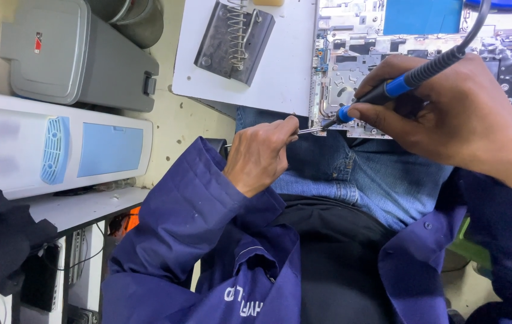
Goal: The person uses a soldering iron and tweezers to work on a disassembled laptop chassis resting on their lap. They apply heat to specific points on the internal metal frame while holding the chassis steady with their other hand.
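My right hand (pixel 448 114) grips a soldering iron (pixel 400 87) with a black and blue handle, its tip pointing left toward the edge of an opened laptop chassis (pixel 358 48). My left hand (pixel 262 156) is closed, pinching a thin metal piece (pixel 311 129), perhaps solder wire or tweezers, whose end meets the iron's tip at the chassis edge. Both hands hover over my lap in blue jeans (pixel 364 174). I wear a dark blue work coat.
A soldering iron stand (pixel 235 39) with a coil spring lies on a white board (pixel 280 72) at the top. A white water dispenser (pixel 58 144) and a grey lidded bin (pixel 76 54) are on the left, seen from above.
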